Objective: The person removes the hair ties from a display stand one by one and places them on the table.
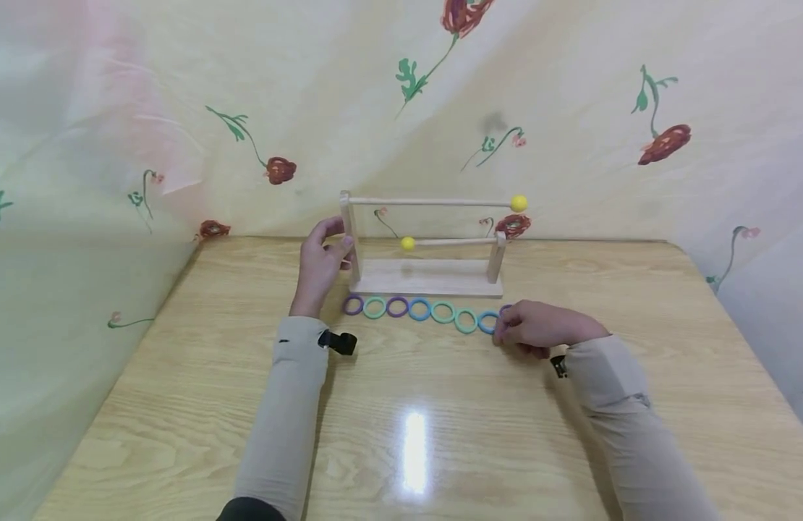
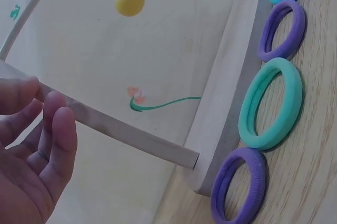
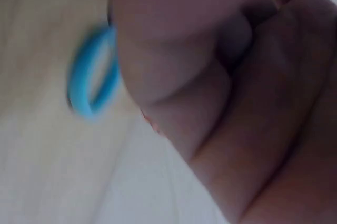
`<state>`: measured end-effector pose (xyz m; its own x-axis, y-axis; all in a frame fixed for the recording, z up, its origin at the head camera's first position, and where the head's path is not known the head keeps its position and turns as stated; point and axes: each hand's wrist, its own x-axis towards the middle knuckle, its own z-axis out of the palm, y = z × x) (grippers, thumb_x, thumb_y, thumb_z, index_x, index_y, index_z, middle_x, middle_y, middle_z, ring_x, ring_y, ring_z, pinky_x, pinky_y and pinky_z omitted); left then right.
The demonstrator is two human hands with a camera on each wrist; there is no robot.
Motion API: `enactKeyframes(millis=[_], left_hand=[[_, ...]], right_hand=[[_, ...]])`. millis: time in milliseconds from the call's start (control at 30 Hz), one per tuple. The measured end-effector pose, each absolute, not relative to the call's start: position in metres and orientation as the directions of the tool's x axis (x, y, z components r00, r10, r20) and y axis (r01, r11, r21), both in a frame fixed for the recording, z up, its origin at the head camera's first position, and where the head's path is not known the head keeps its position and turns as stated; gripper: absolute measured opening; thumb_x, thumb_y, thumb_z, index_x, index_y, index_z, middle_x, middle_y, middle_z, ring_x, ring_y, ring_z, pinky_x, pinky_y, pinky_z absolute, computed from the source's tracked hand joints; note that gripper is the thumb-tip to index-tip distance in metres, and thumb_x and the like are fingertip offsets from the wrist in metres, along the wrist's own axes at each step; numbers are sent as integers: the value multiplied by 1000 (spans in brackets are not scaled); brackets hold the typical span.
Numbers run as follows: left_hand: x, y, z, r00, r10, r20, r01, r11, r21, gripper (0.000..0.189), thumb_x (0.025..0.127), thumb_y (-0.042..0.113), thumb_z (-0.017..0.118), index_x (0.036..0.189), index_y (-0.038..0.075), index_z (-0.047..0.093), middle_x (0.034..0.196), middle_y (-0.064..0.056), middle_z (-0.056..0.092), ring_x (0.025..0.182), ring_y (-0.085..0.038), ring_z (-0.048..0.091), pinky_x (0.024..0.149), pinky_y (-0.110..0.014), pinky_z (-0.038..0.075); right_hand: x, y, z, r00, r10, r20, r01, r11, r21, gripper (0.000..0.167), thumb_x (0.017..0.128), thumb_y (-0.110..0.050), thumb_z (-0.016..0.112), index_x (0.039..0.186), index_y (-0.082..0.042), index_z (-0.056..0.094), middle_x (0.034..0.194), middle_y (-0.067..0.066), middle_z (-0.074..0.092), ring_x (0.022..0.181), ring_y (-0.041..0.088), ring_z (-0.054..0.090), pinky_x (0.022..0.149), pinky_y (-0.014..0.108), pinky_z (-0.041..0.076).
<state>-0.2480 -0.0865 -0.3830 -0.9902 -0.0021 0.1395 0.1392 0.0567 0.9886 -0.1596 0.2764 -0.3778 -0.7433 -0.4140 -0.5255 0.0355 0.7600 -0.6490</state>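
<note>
A wooden stand (image 1: 434, 278) with two rods, each tipped by a yellow ball (image 1: 519, 203), stands at the back of the table. With thumb and fingers my left hand (image 1: 320, 264) grips its taller left post (image 2: 126, 129). Along its front edge lies a row of hair ties: purple (image 1: 352, 305), mint green (image 2: 271, 103) and blue (image 1: 419, 309). My right hand (image 1: 538, 327) is at the row's right end, its curled fingers pinching a purple hair tie (image 1: 505, 309), mostly hidden behind them. Beside that hand lies a blue hair tie (image 3: 79, 84), blurred in the right wrist view.
The wood-grain table (image 1: 375, 449) reaches back to a flower-printed cloth (image 1: 349, 94) hanging behind the stand and at both sides. The lower rod (image 1: 460, 242) points left from the short right post (image 1: 496, 259); the upper rod (image 1: 434, 202) points right.
</note>
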Motion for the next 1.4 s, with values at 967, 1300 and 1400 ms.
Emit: enactKeyframes(millis=[967, 1300, 1400], left_hand=[[-253, -89, -388, -987, -31, 156, 155, 43, 987, 32, 100, 10, 65, 130, 1, 62, 117, -11, 61, 73, -22, 62, 61, -29, 56], [-254, -89, -388, -989, -35, 144, 143, 47, 989, 31, 100, 10, 64, 130, 1, 62, 117, -12, 60, 73, -20, 62, 62, -27, 56], [-254, -89, -387, -989, -40, 139, 138, 43, 990, 30, 100, 9, 64, 130, 1, 63, 118, -12, 61, 73, -19, 62, 62, -27, 56]], right_hand=[[-164, 246, -397, -770, -471, -430, -108, 761, -639, 30, 101, -8, 48, 128, -7, 60, 57, 1, 50, 44, 13, 43, 46, 28, 39], [-163, 236, -394, -803, -455, -385, -126, 762, -635, 34, 98, -5, 51, 132, -5, 55, 59, 2, 51, 45, 14, 45, 46, 28, 40], [-163, 231, -397, -803, -483, -349, -164, 742, -650, 34, 97, -3, 50, 130, -7, 58, 60, 0, 48, 45, 12, 45, 45, 27, 39]])
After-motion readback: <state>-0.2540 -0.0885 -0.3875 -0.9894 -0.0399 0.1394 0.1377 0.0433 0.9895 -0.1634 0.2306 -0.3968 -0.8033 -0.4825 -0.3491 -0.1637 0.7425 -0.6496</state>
